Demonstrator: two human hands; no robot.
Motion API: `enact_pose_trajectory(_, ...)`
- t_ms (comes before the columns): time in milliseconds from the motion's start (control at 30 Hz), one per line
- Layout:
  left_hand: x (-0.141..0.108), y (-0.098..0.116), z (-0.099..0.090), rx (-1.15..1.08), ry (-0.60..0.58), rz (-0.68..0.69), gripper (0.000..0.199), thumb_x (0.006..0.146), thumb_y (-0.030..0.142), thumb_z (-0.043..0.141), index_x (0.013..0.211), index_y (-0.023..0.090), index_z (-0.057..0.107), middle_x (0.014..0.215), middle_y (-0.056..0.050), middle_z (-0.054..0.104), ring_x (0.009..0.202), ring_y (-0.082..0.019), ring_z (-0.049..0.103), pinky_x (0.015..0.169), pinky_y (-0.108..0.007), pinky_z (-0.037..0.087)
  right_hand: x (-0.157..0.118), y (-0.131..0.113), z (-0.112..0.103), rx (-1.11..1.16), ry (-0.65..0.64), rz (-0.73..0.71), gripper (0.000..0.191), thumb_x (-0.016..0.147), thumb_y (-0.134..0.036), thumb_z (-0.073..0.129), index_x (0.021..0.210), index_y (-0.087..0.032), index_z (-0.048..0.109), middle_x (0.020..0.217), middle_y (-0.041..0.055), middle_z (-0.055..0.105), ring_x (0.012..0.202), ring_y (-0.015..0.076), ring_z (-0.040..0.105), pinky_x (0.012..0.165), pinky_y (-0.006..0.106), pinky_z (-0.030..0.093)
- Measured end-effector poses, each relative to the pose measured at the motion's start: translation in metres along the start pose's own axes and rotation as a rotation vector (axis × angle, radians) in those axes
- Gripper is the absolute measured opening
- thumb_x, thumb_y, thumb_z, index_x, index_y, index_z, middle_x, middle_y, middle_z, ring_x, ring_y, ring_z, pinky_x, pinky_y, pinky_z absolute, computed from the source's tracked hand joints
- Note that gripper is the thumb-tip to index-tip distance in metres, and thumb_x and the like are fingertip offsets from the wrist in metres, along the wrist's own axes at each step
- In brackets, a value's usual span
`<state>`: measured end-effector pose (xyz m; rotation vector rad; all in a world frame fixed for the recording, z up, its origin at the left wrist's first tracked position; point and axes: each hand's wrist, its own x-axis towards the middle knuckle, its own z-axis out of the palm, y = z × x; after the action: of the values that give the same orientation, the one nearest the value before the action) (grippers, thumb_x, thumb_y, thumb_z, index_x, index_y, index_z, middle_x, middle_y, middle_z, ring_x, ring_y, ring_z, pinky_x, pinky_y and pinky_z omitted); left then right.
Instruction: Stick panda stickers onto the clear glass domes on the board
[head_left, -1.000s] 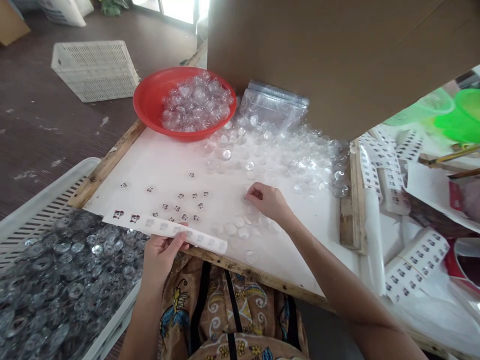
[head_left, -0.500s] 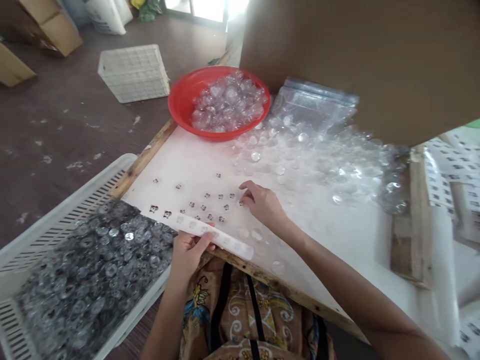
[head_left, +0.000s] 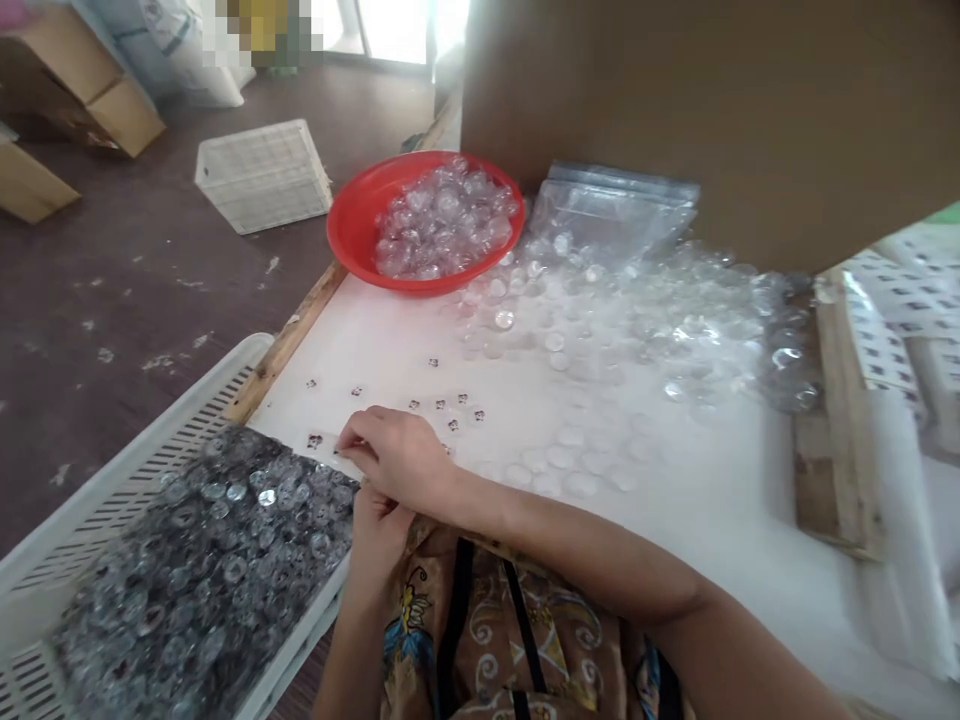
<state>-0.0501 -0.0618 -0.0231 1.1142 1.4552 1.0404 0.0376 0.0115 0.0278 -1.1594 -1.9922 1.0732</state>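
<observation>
Low at the near edge of the white board [head_left: 720,490], my left hand [head_left: 379,530] is closed on a white strip of stickers [head_left: 324,455] with small dark animal-face prints; most of the strip is hidden behind my hands. My right hand [head_left: 397,455] crosses above the left one, thumb and finger pinched at a printed sticker [head_left: 337,450] on the strip's left part. Several clear discs bearing the same print [head_left: 440,405] lie on the board beyond my hands. To the right sits a group of plain clear discs [head_left: 581,462].
A red basin [head_left: 352,245] of clear round pieces stands at the board's far left corner. Farther right are a heap of clear discs [head_left: 697,335] and a clear plastic bag [head_left: 611,215]. At left, a white crate [head_left: 247,350] holds many clear pieces. A cardboard sheet [head_left: 675,110] rises behind.
My right hand has moved left from the printed discs to the sticker strip, now covering much of it. My left hand stays on the strip. The view has shifted slightly.
</observation>
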Motion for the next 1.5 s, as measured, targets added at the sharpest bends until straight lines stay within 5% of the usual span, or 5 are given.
enact_pose_trajectory(200, 0.004, -0.008, -0.003, -0.088, -0.067, -0.118, 0.028, 0.070, 0.039, 0.077, 0.081, 0.013, 0.076, 0.075, -0.006, 0.073, 0.062, -0.021, 0.066, 0.056, -0.029, 0.056, -0.015, 0.020, -0.066, 0.383, 0.166, -0.001, 0.011, 0.086, -0.028, 0.063, 0.082, -0.020, 0.059, 0.085, 0.0002, 0.064, 0.077, 0.0111, 0.059, 0.070, 0.024, 0.048)
enact_pose_trajectory(367, 0.002, -0.009, -0.002, -0.188, -0.041, -0.143, 0.037, 0.067, 0.041, 0.082, 0.092, 0.015, 0.078, 0.086, -0.007, 0.075, 0.066, -0.019, 0.067, 0.055, -0.027, 0.059, -0.056, 0.089, -0.148, 0.102, 0.424, 0.338, 0.013, 0.079, -0.029, 0.064, 0.075, -0.019, 0.058, 0.070, -0.0015, 0.059, 0.063, 0.0110, 0.051, 0.060, 0.026, 0.040)
enact_pose_trajectory(500, 0.002, -0.009, -0.003, -0.207, -0.030, -0.148, 0.036, 0.066, 0.039, 0.083, 0.093, 0.015, 0.078, 0.086, -0.007, 0.074, 0.066, -0.019, 0.068, 0.053, -0.026, 0.060, -0.091, 0.125, -0.170, -0.105, 0.388, 0.539, 0.009, 0.076, -0.028, 0.062, 0.073, -0.020, 0.060, 0.069, -0.0018, 0.060, 0.061, 0.0113, 0.049, 0.058, 0.026, 0.038)
enact_pose_trajectory(1233, 0.002, -0.008, -0.002, -0.227, -0.061, -0.164, 0.037, 0.066, 0.040, 0.083, 0.093, 0.015, 0.078, 0.085, -0.008, 0.074, 0.067, -0.018, 0.067, 0.054, -0.024, 0.059, -0.060, 0.129, -0.118, -0.368, 0.265, 0.482, 0.008, 0.080, -0.012, 0.060, 0.084, -0.019, 0.059, 0.085, 0.0026, 0.063, 0.073, 0.0149, 0.057, 0.068, 0.026, 0.041)
enact_pose_trajectory(1500, -0.003, 0.000, 0.001, -0.232, -0.061, -0.171, 0.034, 0.067, 0.040, 0.080, 0.089, 0.014, 0.077, 0.077, -0.007, 0.073, 0.061, -0.018, 0.065, 0.054, -0.027, 0.057, -0.007, 0.059, -0.052, -0.124, 0.145, 0.218, 0.010, 0.085, -0.015, 0.061, 0.094, -0.019, 0.061, 0.091, 0.0037, 0.069, 0.079, 0.0150, 0.062, 0.072, 0.027, 0.044)
